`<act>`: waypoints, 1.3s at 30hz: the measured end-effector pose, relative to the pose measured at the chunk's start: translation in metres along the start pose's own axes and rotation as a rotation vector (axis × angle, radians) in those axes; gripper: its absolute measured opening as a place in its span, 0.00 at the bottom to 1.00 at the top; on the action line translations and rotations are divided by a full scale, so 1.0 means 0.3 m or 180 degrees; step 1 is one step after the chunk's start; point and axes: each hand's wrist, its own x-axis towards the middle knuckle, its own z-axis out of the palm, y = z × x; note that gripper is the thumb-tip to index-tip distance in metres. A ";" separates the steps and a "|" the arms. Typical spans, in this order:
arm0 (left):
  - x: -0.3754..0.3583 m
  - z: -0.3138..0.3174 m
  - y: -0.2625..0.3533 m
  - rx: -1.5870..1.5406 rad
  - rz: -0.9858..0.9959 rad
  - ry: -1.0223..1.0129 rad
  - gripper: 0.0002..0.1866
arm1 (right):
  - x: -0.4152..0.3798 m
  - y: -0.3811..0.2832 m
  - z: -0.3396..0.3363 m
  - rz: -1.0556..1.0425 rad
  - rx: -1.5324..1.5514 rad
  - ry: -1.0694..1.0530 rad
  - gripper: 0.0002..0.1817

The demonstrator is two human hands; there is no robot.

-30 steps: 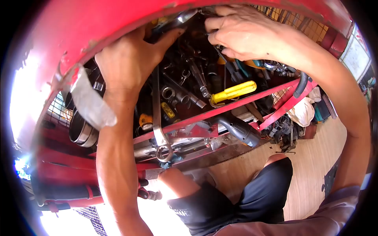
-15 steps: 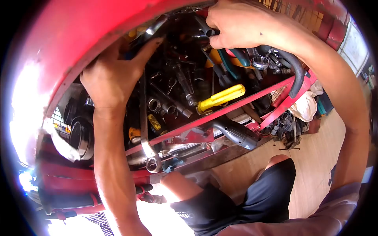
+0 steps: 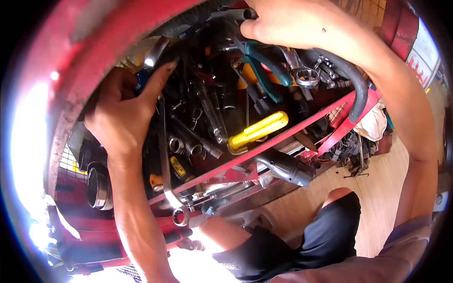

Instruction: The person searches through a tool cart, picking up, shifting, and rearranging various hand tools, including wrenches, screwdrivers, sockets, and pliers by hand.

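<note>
In the red tool tray [image 3: 283, 141], my left hand [image 3: 123, 111] is closed around a shiny metal tool [image 3: 156, 51], thumb stretched along its near side. The fingers on the far side are mostly hidden. At the top, my right hand [image 3: 278, 21] is closed on a dark metal tube [image 3: 240, 14] whose hollow end shows by the thumb. Below that hand lie green-handled pliers [image 3: 269, 70] and a ring spanner [image 3: 307, 76]. A long ring spanner [image 3: 166, 155] leans over the tray's front edge beside my left wrist.
A yellow-handled tool [image 3: 258, 129] and several sockets [image 3: 192, 147] fill the tray. A black curved hose [image 3: 356, 80] hangs over the right edge. Below are a dark grey cylindrical tool [image 3: 288, 169], a white cloth [image 3: 371, 123] and a wooden floor [image 3: 382, 188].
The shiny metal tool has moved left and down, closer to my left hand. My right hand has shifted up with the dark tube, which now lies more level. The view has tilted slightly.
</note>
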 end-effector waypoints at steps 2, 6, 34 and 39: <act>-0.010 -0.001 -0.006 -0.0022 -0.0005 -0.0018 0.27 | -0.032 -0.027 -0.021 0.0233 0.0201 -0.0124 0.18; -0.007 -0.007 0.006 -0.0044 -0.0093 -0.0033 0.27 | -0.023 0.060 0.007 -0.0379 0.0154 -0.0038 0.18; -0.010 0.015 -0.029 0.0003 0.0218 0.0285 0.30 | 0.191 -0.060 0.084 -0.0791 -0.0479 -0.0323 0.14; -0.017 0.008 -0.028 0.0178 0.0053 0.0143 0.31 | 0.257 -0.067 0.124 -0.1299 -0.1533 -0.0555 0.12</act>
